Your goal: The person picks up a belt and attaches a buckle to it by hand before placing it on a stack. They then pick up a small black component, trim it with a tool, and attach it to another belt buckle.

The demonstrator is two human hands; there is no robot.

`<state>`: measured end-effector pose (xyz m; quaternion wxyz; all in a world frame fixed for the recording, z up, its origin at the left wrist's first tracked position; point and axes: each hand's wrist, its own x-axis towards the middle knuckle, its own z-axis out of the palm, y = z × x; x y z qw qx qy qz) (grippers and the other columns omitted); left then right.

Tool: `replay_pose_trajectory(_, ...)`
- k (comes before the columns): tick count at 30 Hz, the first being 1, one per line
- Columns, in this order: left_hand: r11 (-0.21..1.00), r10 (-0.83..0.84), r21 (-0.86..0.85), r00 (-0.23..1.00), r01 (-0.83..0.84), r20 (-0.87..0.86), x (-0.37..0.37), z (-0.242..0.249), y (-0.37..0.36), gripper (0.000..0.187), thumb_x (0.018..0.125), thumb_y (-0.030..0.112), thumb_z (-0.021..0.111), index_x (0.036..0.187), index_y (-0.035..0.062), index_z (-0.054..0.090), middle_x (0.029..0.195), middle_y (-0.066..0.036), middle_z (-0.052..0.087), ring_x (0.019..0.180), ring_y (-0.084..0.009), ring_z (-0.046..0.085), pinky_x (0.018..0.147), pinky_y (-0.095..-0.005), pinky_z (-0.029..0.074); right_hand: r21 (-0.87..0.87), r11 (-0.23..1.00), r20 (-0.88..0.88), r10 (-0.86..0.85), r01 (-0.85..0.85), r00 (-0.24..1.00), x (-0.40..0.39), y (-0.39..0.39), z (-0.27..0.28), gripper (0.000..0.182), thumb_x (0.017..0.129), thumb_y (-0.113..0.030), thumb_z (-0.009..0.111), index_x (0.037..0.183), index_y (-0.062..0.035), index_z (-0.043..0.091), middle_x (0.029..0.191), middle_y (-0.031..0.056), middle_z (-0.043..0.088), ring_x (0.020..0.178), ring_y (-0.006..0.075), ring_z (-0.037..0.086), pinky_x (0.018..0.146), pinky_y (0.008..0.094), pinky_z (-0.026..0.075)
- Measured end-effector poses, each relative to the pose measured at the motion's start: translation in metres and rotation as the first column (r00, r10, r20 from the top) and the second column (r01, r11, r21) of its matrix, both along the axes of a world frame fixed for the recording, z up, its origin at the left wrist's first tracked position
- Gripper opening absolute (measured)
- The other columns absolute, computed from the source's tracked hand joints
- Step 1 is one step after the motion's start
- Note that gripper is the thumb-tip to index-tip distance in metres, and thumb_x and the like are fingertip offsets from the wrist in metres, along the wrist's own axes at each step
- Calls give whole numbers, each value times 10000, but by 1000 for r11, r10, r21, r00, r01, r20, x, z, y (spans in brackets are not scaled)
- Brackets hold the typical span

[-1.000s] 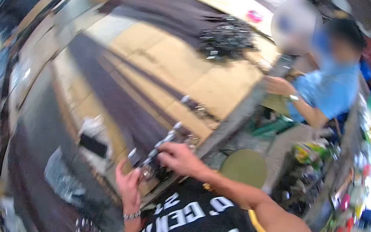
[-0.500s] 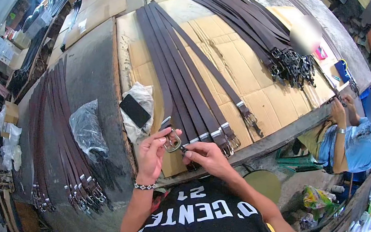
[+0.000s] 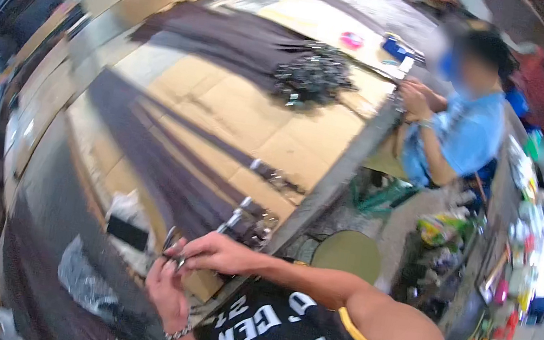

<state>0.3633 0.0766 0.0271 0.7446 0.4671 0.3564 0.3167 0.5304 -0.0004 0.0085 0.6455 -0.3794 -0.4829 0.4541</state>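
Observation:
My left hand (image 3: 169,290), with a bracelet at its wrist, is closed on a metal belt buckle (image 3: 177,259) near the table's front edge. My right hand (image 3: 219,256) reaches across and pinches at the same buckle, its fingers covering part of it. Motion blur hides the finer detail. Just beyond my hands, dark brown belts (image 3: 147,150) lie side by side on cardboard, their buckle ends (image 3: 260,224) toward me. A black phone (image 3: 127,233) rests on a white cloth (image 3: 126,207) to the left of my hands.
A clear plastic bag (image 3: 84,279) lies on the dark tabletop at left. Farther back is a belt pile with dark buckles (image 3: 311,77). A person in a blue shirt (image 3: 465,140) works at the table's right edge. A round green stool (image 3: 347,257) stands below that edge.
My view has swung right, so the table and belts appear farther left. My hands have come closer together, the right one now over the buckle.

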Motion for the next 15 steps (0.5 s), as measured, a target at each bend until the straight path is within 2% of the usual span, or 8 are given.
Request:
replay_pose_trajectory(1, 999, -28, -19, 998, 29, 56, -6, -9, 4, 318, 960, 20, 467, 1238, -102, 562, 1286, -206, 625, 1020, -181, 644, 860, -287, 526, -30, 999, 7, 33, -33, 999, 1, 3, -6, 202, 923, -67, 645, 1085, 49, 680, 966, 76, 706, 963, 105, 592, 894, 317, 476)
replay_pose_trajectory(3, 999, -29, -40, 998, 31, 52, -3, -8, 3, 315, 969, 27, 469, 1242, -99, 563, 1272, -196, 631, 978, -157, 638, 824, -268, 518, -45, 994, -59, 101, -104, 993, 4, 4, -5, 176, 923, -61, 651, 1048, 60, 678, 940, 50, 686, 940, 98, 560, 890, 314, 470)
replay_pose_trajectory(6, 1000, 1, -12, 1000, -1, 25, 3, -8, 3, 319, 996, 66, 482, 1257, -91, 578, 1190, -143, 662, 923, -126, 629, 797, -252, 512, -26, 995, -95, 97, -100, 991, 0, 8, -19, 165, 930, -57, 641, 1040, 63, 672, 931, 28, 674, 944, 86, 551, 885, 301, 467)
replay_pose_trajectory(10, 1000, -11, -12, 998, 10, -60, 2, -15, 10, 316, 1015, 96, 493, 1248, -84, 604, 1111, -94, 679, 867, -110, 621, 766, -245, 509, -144, 981, -286, 85, -130, 954, -4, 6, -18, 188, 943, -51, 610, 1050, 87, 680, 926, 56, 713, 860, 91, 653, 795, 247, 520)
replay_pose_trajectory(15, 999, -39, 7, 991, 41, -126, 7, -5, 6, 312, 1021, 101, 489, 1242, -73, 620, 1078, -80, 688, 830, -104, 633, 717, -236, 514, -219, 974, -224, 2, -53, 975, -6, 4, -23, 190, 924, -78, 648, 1020, 78, 697, 882, 60, 723, 795, 100, 675, 750, 246, 535)
